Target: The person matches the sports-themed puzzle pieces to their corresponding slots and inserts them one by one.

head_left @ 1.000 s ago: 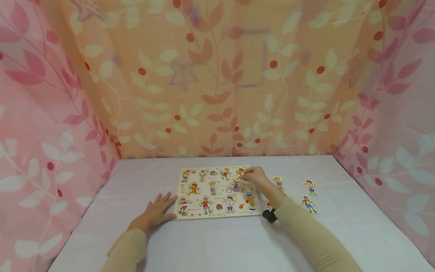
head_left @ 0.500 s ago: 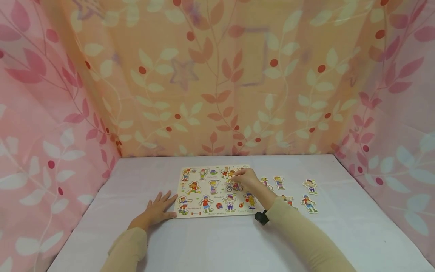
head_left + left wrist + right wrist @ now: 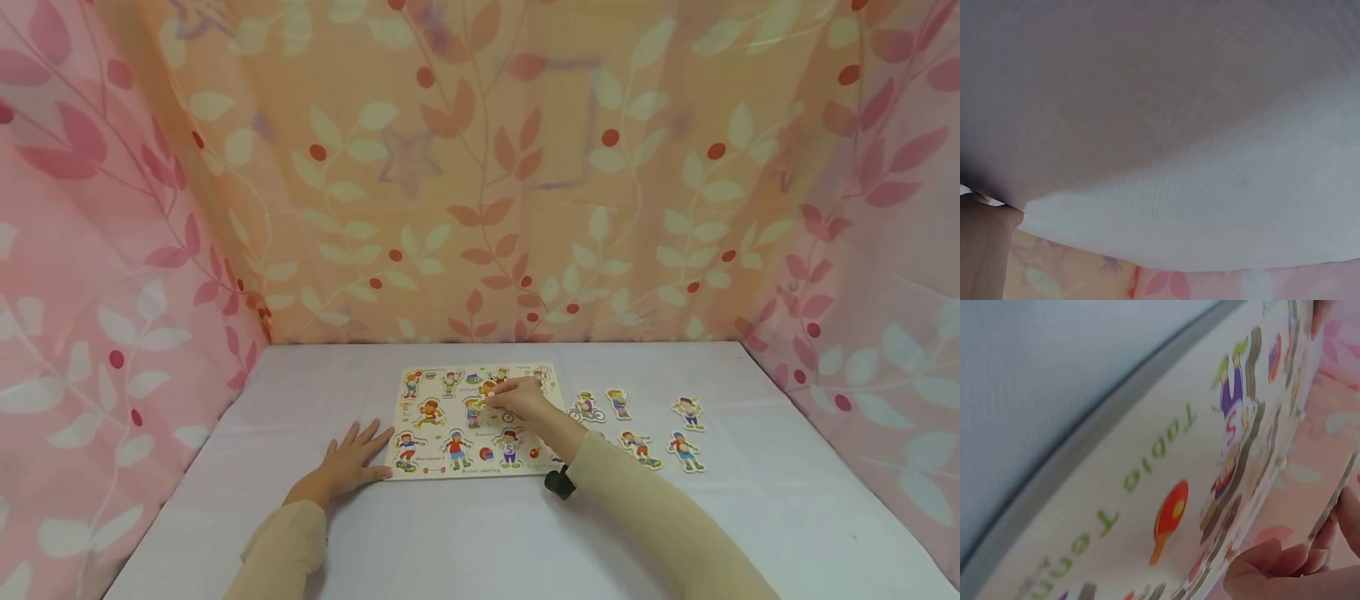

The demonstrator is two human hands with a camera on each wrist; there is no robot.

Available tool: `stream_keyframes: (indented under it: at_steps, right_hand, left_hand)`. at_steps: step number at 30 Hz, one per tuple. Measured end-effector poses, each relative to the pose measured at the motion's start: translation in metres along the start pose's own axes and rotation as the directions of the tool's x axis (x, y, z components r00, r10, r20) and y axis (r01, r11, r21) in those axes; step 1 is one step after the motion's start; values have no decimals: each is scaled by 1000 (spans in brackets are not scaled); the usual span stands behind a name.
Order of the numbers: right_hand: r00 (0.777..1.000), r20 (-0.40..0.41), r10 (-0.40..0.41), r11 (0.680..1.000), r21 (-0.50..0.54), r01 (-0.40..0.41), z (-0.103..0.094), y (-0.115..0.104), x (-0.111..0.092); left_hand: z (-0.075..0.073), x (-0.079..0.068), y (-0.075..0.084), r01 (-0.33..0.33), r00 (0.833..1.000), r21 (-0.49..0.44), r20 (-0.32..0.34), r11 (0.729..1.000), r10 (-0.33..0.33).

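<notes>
My right hand (image 3: pixel 531 405) pinches a flat puzzle piece (image 3: pixel 489 388), a cut-out figure with orange hair, above the middle of the puzzle board (image 3: pixel 450 477). In the right wrist view the piece (image 3: pixel 1338 495) shows edge-on between thumb and fingers (image 3: pixel 1266 557). The cream board carries printed sports figures in recesses, with words such as "Table Tennis". Beside its left edge my left hand (image 3: pixel 348 460) lies on the table, fingers spread, fingertips touching the board's edge. The left wrist view catches only part of that hand (image 3: pixel 985 244). Some figures are hidden under the right hand.
Several loose pieces lie right of the board: a cyclist (image 3: pixel 587 407), a golfer (image 3: pixel 618 404), a skateboarder (image 3: pixel 640 450), a figure in a purple cap (image 3: pixel 687 412) and a roller skater (image 3: pixel 685 452). Patterned curtains (image 3: pixel 480 208) enclose the white table (image 3: pixel 450 542).
My right hand has moved left across the board with the puzzle piece, from the upper right corner to the middle. The left hand has stayed at the board's edge.
</notes>
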State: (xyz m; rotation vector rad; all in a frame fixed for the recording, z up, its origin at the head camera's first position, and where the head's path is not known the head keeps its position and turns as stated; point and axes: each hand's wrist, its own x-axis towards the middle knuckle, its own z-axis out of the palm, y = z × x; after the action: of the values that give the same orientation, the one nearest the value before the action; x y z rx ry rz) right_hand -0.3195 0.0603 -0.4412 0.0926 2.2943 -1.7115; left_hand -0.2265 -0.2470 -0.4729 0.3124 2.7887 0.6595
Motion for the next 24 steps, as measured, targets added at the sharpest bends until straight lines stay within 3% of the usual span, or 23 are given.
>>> stream_keyframes:
  at_steps: [4,16,24]
  right_hand:
    - [1000,29,-4,1000,29,4,11,1,2]
    - [991,41,129,989,72,-132,36,-2,6]
    - [997,56,49,999,11,-49,52,-1,9]
  left_hand:
    - [-1,-1,1,3,1000,-2,1,1000,-3]
    - [-2,-3,3,-2,1000,-4,4,1000,2]
    - [0,-1,0,3,1000,7,1,1000,-3]
